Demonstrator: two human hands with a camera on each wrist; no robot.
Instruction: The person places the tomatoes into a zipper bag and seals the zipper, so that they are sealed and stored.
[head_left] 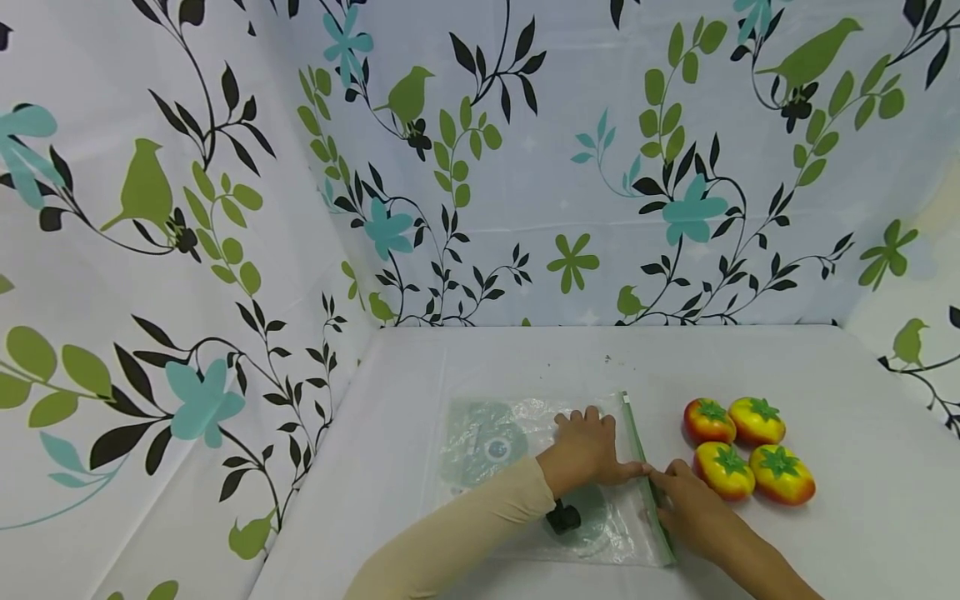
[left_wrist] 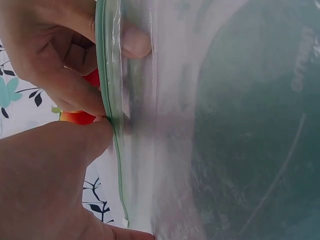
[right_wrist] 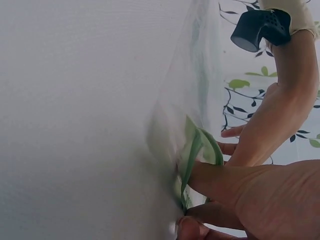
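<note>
A clear plastic zip bag (head_left: pixel 626 537) with a green zip edge (head_left: pixel 634 429) lies flat on the table. Inside it show two pale green discs (head_left: pixel 476 467). My left hand (head_left: pixel 588 450) rests across the bag with fingers spread, its thumb reaching to the zip edge. At that edge my right hand (head_left: pixel 693 508) pinches the bag's mouth; in the left wrist view its fingertip (left_wrist: pixel 136 42) shows through the plastic. The green lips (right_wrist: pixel 192 150) stand parted around a right-hand finger in the right wrist view. Some right fingers are hidden.
Several red and yellow toy fruits with green tops (head_left: pixel 726 471) sit together just right of the right hand. A white table (head_left: pixel 390 467) spreads beneath everything. Patterned cloth (head_left: pixel 525 167) hangs behind and at both sides. A black wrist camera (head_left: pixel 562 517) sits on the left wrist.
</note>
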